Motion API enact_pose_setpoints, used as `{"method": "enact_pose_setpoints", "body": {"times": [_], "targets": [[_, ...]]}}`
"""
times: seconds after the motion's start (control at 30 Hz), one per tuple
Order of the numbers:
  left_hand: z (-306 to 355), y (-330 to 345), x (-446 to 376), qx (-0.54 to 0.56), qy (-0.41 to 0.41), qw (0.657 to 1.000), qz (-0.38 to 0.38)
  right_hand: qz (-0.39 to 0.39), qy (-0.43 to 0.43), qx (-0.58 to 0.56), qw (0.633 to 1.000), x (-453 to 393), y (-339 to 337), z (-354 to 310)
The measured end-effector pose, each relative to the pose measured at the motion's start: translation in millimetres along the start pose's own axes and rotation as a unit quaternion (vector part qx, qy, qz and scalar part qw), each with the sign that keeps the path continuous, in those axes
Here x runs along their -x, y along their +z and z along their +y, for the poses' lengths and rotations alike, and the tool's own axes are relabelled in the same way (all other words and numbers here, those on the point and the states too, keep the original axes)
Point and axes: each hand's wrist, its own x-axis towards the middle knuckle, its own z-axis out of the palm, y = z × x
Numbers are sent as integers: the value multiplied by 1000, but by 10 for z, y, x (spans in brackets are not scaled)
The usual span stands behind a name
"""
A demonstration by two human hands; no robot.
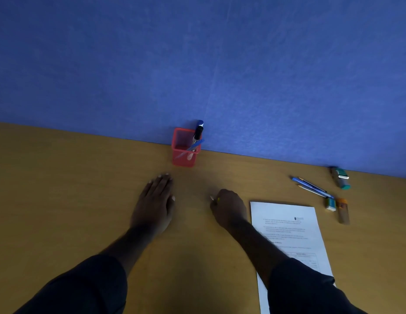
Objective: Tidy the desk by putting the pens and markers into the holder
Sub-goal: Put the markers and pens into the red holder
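A red mesh holder (184, 148) stands on the wooden desk against the blue partition, with a blue-capped marker (198, 130) and a blue pen (193, 148) leaning inside it. My left hand (155, 200) lies flat on the desk, fingers spread, just below the holder. My right hand (229, 207) is closed around a thin yellow pencil or pen whose pale tip (212, 197) sticks out to the left. Several blue pens and pencils (312, 187) lie loose at the right.
A printed sheet of paper (295, 232) lies under my right forearm. At the far right sit two erasers (330, 203), an orange tube (343, 210) and a teal-and-grey item (340, 177) by the partition (197, 64).
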Motion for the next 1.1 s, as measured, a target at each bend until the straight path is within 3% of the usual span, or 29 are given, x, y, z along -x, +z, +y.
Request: {"method": "enact_pose_setpoints", "body": {"times": [0.13,0.27,0.43,0.57,0.73,0.93,1.1], "targets": [[3,4,-1,1,0,1000,0,29,-2,-165,986,-49,-146,-171],[13,7,-7,7,-1,1000,-4,103,-12,-349,931,-142,-491,-432],[32,-4,-8,15,1,1000,0,119,-58,-472,872,-324,-881,-704],[45,-14,-9,21,2,1000,9,140,-82,-465,870,-529,-974,-829],[38,-7,-6,21,1,1000,13,172,-104,-375,905,-685,-788,-873],[21,20,-11,11,-1,1000,6,150,-77,-297,940,-733,-582,-802],[23,18,-9,13,4,1000,13,149,-61,-294,942,-716,-562,-768]]}}
